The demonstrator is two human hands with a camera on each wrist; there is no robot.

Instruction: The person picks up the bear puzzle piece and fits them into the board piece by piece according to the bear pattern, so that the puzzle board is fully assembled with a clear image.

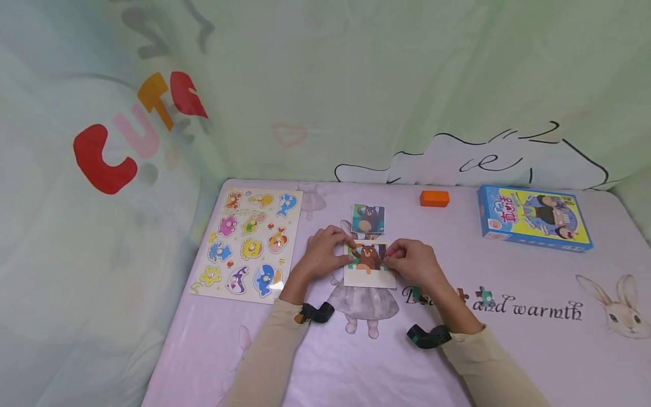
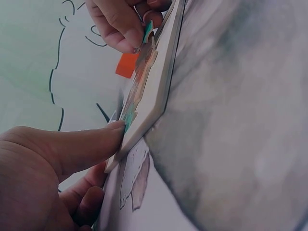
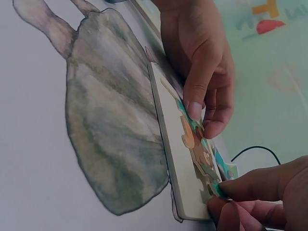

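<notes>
A jigsaw board with a pale, bare lower strip lies on the table. Its upper part carries joined pieces showing a brown bear. My left hand holds the board's left edge, thumb on the picture, fingers curled at the side. At the right edge, my right hand pinches a small green jigsaw piece between thumb and fingers, tilted against the joined pieces. Just behind the board lies a picture card of the same bear. Loose jigsaw pieces lie to the right, some partly behind my right forearm.
A wooden board of sea-animal knob pieces lies on the left. At the back are an orange block and, further right, a blue and yellow game box. A pale green curtain hangs behind the table.
</notes>
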